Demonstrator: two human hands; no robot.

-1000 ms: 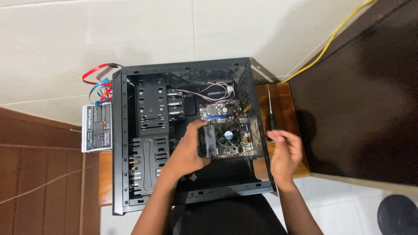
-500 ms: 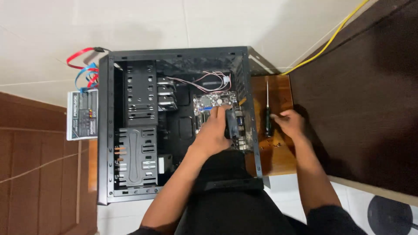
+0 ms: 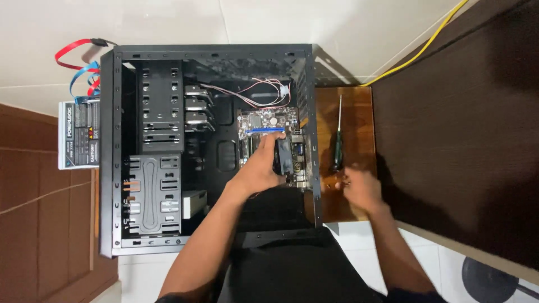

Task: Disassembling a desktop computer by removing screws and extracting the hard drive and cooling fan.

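An open black computer case (image 3: pixel 106 168) lies on its side, with a green motherboard (image 3: pixel 264 120) at its right end. My left hand (image 3: pixel 255 171) reaches into the case and grips the black cooler fan (image 3: pixel 284 154) that sits on the board. My right hand (image 3: pixel 360 189) rests outside the case on a wooden top (image 3: pixel 355 112), fingers curled downward just below the handle of a black screwdriver (image 3: pixel 337 140). The fingertips are apart from the handle. I cannot see whether they pinch anything small.
A grey power supply (image 3: pixel 78 134) lies left of the case, with red and blue flat cables (image 3: pixel 78 64) above it. Thin wires (image 3: pixel 264 90) run inside to the board. A yellow cable (image 3: pixel 426 42) crosses the floor at top right, beside a dark surface (image 3: pixel 466 146).
My head has shifted, so the case sits more to the left. My right hand has come off the screwdriver and moved slightly down to the wood. The left hand stays on the fan.
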